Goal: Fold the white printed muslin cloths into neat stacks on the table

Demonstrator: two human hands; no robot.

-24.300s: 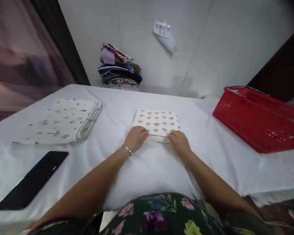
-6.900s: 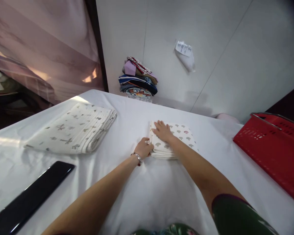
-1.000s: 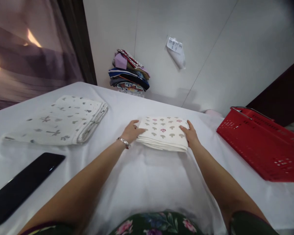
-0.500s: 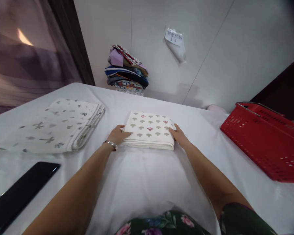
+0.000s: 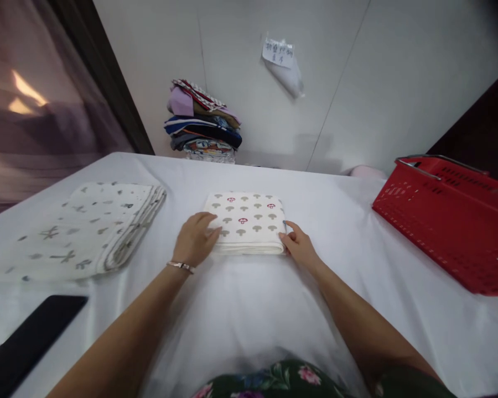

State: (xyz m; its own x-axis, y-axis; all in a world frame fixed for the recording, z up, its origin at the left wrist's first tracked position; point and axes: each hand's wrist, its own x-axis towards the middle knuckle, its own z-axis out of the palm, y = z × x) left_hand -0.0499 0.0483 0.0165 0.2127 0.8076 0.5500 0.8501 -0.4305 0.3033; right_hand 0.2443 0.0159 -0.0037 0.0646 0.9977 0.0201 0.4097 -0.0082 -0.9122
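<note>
A folded white cloth (image 5: pixel 253 224) with grey and red mushroom prints lies flat on the white-covered table in front of me. My left hand (image 5: pixel 196 236), with a bracelet at its wrist, rests at the cloth's left edge. Its thumb and fingers are apart, the fingertips over the border of the cloth. At the near right corner, my right hand (image 5: pixel 297 243) has its thumb and forefinger closed on the cloth's edge; its other fingers curl beneath and are partly hidden. The cloth's layered fold faces me.
To the left lies a larger folded cloth (image 5: pixel 95 226) with plant prints, and nearer a black flat object (image 5: pixel 37 337). A red basket (image 5: pixel 444 221) with metal handles stands on the right. Against the wall is a stack of folded fabrics (image 5: pixel 205 124). A paper sign (image 5: pixel 279 53) hangs above.
My left hand has come further over the cloth's left edge. My right hand has shifted towards the near right corner, its fingers more curled. The whole view has moved slightly.
</note>
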